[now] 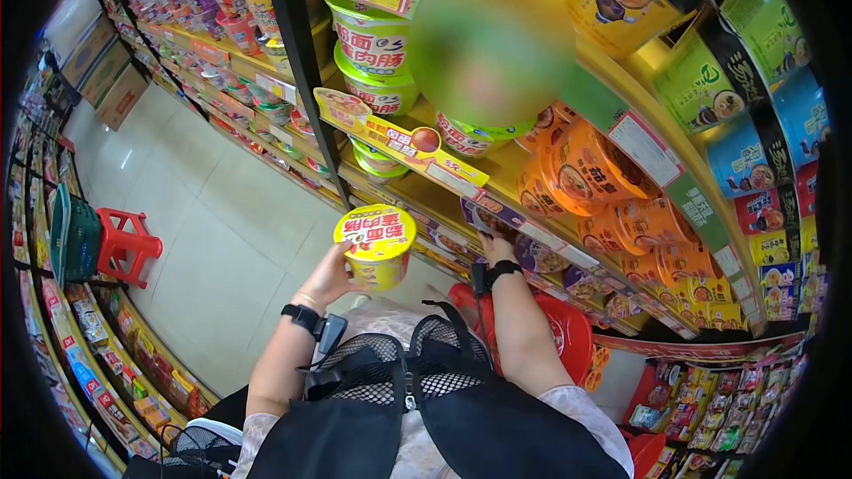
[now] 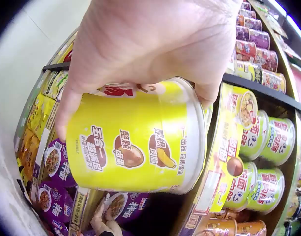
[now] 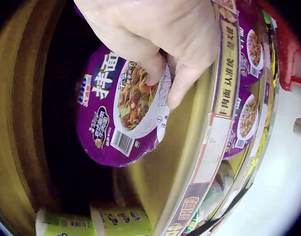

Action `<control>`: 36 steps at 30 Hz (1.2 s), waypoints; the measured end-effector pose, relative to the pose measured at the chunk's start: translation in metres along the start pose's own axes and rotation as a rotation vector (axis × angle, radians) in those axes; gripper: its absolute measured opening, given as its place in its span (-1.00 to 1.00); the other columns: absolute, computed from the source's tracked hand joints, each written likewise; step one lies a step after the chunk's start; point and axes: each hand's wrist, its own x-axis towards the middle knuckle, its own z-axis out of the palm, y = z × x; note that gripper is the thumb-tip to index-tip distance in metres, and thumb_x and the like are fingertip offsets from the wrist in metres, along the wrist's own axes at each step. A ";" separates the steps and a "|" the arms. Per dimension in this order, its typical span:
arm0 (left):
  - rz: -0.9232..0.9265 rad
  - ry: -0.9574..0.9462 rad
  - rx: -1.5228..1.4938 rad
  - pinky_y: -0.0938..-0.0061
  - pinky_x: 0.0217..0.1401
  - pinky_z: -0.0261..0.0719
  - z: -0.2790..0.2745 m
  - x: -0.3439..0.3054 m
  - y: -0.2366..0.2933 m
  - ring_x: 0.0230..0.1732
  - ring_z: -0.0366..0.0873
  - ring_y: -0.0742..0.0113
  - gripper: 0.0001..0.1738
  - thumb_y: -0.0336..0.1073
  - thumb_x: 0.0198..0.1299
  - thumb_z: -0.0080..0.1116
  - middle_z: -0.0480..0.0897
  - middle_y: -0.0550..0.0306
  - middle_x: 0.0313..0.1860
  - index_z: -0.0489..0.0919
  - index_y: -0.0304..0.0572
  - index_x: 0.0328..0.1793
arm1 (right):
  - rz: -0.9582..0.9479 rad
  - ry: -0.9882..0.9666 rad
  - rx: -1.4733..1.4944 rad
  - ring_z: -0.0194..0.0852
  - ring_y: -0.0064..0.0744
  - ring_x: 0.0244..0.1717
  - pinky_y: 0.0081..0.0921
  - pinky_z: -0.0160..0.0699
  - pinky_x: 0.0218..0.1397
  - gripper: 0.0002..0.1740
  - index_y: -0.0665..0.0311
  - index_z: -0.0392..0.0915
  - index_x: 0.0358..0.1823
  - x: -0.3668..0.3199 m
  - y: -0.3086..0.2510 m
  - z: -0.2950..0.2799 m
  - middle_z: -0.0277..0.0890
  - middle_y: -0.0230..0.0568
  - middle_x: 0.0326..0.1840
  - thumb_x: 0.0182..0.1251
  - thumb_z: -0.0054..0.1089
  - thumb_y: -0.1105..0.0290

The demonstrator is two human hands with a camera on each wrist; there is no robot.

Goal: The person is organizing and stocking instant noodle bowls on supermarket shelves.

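Yellow is what jumps out first: the yellow cup (image 1: 376, 246) of noodles sits dead centre in the head view, held up in front of the shelves with its lid facing the camera. The left hand (image 1: 330, 279) has it from the side, and the forearm comes up from the lower left, bent at the elbow. In the left wrist view the fingers curl over the tub's wall and the thumb comes down the left side, so that's a proper wrap-around grip. One cup in that hand, nothing else.

The right hand (image 1: 497, 250) is just right of centre, with the forearm running straight up from the bottom of the frame and the hand pushed in past the shelf edge (image 3: 214, 132). From the right wrist camera you can see it on one purple bowl (image 3: 123, 110). The fingers curl down onto the printed lid and the thumb sits at the rim, pinching it. The bowl stands on its side in the dark of the shelf, left of centre in that view.

Counting the rest: two more purple tubs (image 3: 248, 115) show beyond the shelf edge on the right, and two green cups (image 3: 118, 222) lie along the bottom. In the head view, one red stool (image 1: 124, 244) stands at the left beside one green basket (image 1: 73, 235), and one red basket (image 1: 564, 328) sits low, right of the arm.
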 end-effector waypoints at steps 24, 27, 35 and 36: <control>0.449 0.484 0.439 0.31 0.03 0.50 0.075 0.241 -0.041 0.04 0.50 -0.09 -0.40 -0.27 0.06 0.12 0.48 -0.29 0.08 0.31 -0.14 0.28 | 1.180 0.110 0.951 0.47 -0.12 0.06 -0.36 0.55 0.10 -0.63 0.36 0.28 0.14 -0.022 -0.156 -0.107 0.37 -0.12 0.08 0.38 -0.02 0.37; 0.326 0.665 0.436 0.24 0.05 0.52 0.093 0.230 -0.053 0.03 0.49 -0.21 -0.37 -0.22 0.09 0.12 0.43 -0.38 0.11 0.26 -0.05 0.33 | 1.195 0.135 1.005 0.44 -0.08 0.09 -0.34 0.53 0.14 -0.57 0.40 0.22 0.19 -0.025 -0.147 -0.109 0.34 -0.05 0.12 0.37 0.00 0.36; 0.246 0.419 0.126 0.27 -0.41 0.69 0.098 0.239 -0.045 -0.07 0.57 -0.06 -0.37 -0.19 0.20 0.07 0.43 -0.32 0.10 0.19 0.06 0.40 | 1.157 0.104 0.933 0.46 -0.08 0.06 -0.30 0.53 0.14 -0.57 0.42 0.20 0.17 -0.024 -0.145 -0.115 0.32 -0.03 0.12 0.36 0.01 0.37; 0.227 0.383 0.240 0.19 -0.42 0.69 0.082 0.243 -0.036 -0.10 0.57 -0.05 -0.46 -0.25 0.23 0.04 0.43 -0.29 0.09 0.25 -0.09 0.34 | 1.139 0.093 0.938 0.46 -0.09 0.06 -0.29 0.53 0.14 -0.58 0.43 0.21 0.15 -0.023 -0.143 -0.114 0.33 -0.03 0.10 0.36 0.02 0.37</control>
